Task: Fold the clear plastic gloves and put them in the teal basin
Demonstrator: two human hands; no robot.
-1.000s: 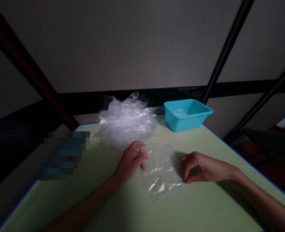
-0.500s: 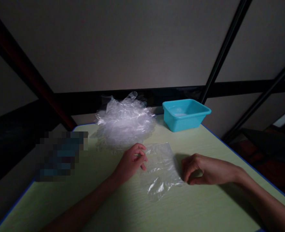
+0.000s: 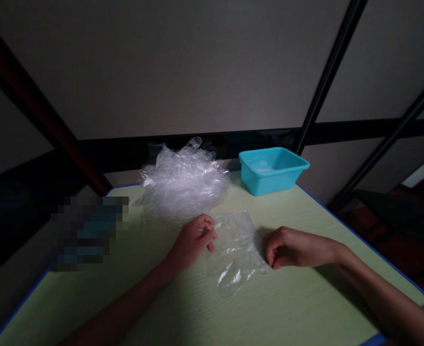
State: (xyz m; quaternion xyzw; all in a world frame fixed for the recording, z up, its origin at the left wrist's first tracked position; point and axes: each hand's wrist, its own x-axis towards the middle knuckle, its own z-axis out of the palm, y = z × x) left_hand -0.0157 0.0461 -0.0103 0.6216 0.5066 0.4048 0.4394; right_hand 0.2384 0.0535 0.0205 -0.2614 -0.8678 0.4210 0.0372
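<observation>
A thin clear disposable plastic glove (image 3: 235, 252) lies spread flat on the table between my hands, its surface wrinkled and shiny. My left hand (image 3: 192, 240) rests at the glove's left edge, fingers loosely bent and apart, some of them over the film. At the lower right corner of the glove, my right hand (image 3: 293, 247) has its thumb and fingers pinched together on the edge. Behind them rises a heaped pile of the same clear plastic gloves (image 3: 185, 182).
A turquoise plastic basin (image 3: 271, 178) stands at the table's back right, with something pale inside. On the left lies a blurred-out dark object (image 3: 89, 235). The light green table (image 3: 197, 312) has a blue edge and meets panelled doors (image 3: 197, 72) behind.
My right hand's thumb and fingers have drawn together at the glove's corner. The left hand and the glove stay nearly where they were; the view has shifted slightly.
</observation>
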